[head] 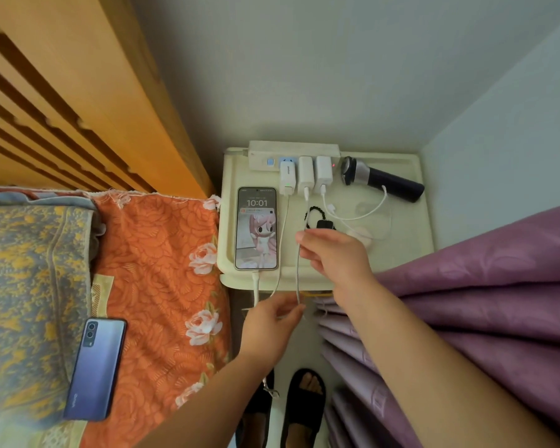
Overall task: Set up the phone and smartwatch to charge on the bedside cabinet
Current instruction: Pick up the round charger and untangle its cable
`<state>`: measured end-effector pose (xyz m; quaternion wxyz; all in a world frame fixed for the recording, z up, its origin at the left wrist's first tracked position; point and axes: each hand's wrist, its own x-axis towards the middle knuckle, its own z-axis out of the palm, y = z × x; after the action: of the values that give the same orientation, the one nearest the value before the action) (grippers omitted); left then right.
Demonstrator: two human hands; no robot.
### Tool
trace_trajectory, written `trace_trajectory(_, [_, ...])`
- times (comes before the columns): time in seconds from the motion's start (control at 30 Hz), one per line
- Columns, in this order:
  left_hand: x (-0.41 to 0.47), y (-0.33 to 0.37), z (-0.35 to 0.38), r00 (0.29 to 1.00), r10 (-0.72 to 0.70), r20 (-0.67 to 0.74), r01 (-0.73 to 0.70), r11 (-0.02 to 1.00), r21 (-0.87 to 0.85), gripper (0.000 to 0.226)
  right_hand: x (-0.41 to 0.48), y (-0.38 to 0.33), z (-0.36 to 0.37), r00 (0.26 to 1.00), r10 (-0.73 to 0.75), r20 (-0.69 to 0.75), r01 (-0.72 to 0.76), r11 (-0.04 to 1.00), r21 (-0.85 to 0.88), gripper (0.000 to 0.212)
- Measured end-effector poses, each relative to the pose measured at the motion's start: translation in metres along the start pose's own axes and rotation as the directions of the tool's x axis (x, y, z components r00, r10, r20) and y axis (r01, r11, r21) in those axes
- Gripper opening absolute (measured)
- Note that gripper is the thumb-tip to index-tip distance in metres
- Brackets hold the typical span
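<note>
A phone (pixel 256 228) with its screen lit at 10:01 lies on the left side of the cream bedside cabinet (pixel 398 250), a white cable plugged into its bottom end. A black smartwatch (pixel 323 223) with a beaded band lies mid-cabinet, just beyond my right hand (pixel 335 253). My right hand pinches a grey-white charging cable (pixel 298 270) that hangs down over the cabinet's front edge. Below the edge, my left hand (pixel 269 324) grips the same cable's lower part. A white power strip (pixel 293 155) at the back carries three white chargers (pixel 306 173).
A black electric shaver (pixel 382 179) lies at the back right with a white cable plugged in. A second, purple phone (pixel 95 368) lies face down on the bed at left. Purple curtain (pixel 485 302) crowds the right side. My sandalled feet stand below.
</note>
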<state>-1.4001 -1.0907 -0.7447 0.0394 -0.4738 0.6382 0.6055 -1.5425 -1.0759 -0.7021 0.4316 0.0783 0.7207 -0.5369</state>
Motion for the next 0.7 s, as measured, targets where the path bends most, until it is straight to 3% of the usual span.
trace_trajectory(0.07, [0.001, 0.002, -0.003, 1.000, -0.011, 0.014, 0.013, 0.992, -0.127, 0.015, -0.003, -0.004, -0.002, 0.999, -0.028, 0.046, 0.028, 1.000, -0.005, 0.007])
trace_trajectory(0.17, [0.003, 0.015, -0.011, 1.000, 0.018, 0.019, -0.013, 0.976, -0.215, 0.012, -0.006, 0.000, -0.014, 0.993, -0.029, 0.118, 0.029, 1.000, 0.002, 0.024])
trace_trajectory(0.3, [0.003, 0.038, -0.024, 0.995, 0.099, 0.000, -0.096, 0.962, -0.257, 0.015, -0.018, 0.034, -0.038, 0.975, 0.035, 0.221, -0.002, 0.989, -0.147, 0.025])
trace_trajectory(0.47, [0.008, 0.073, -0.035, 0.983, 0.184, 0.007, -0.179, 0.964, -0.198, 0.016, -0.036, 0.079, -0.052, 0.927, -0.076, 0.367, 0.217, 0.907, -0.360, 0.063])
trace_trajectory(0.53, [0.010, 0.088, -0.037, 0.975, 0.222, 0.004, -0.217, 0.956, -0.196, 0.017, -0.037, 0.080, -0.052, 0.926, -0.112, 0.361, 0.244, 0.906, -0.345, 0.051])
trace_trajectory(0.63, [0.012, 0.109, -0.041, 0.957, 0.284, -0.052, -0.289, 0.940, -0.182, 0.014, -0.038, 0.064, -0.047, 0.956, -0.108, 0.273, 0.167, 0.965, -0.201, 0.025])
trace_trajectory(0.7, [0.013, 0.118, -0.044, 0.951, 0.298, -0.082, -0.308, 0.936, -0.173, 0.013, -0.040, 0.047, -0.042, 0.961, -0.123, 0.247, 0.153, 0.983, -0.106, 0.019])
